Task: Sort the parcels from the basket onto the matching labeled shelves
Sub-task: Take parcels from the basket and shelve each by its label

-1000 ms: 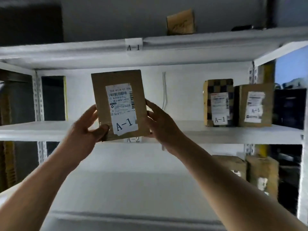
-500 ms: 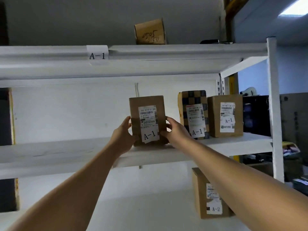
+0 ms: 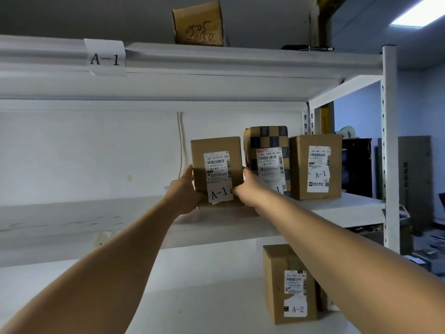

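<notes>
Brown cardboard parcel (image 3: 216,169), white "A-1" sticker up front, is gripped upright on the shelf (image 3: 337,208) by left hand (image 3: 186,192) and right hand (image 3: 248,186).

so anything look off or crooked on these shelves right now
Mostly tidy. The checkered parcel leans slightly toward the held parcel, which both the left hand and right hand grip on the A-1 shelf. The held parcel's A-1 sticker sits slightly crooked.

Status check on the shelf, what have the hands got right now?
Left hand and right hand clamp the A-1 parcel, upright on the A-1 shelf. Checkered parcel close on its right. Nothing blocking.
</notes>
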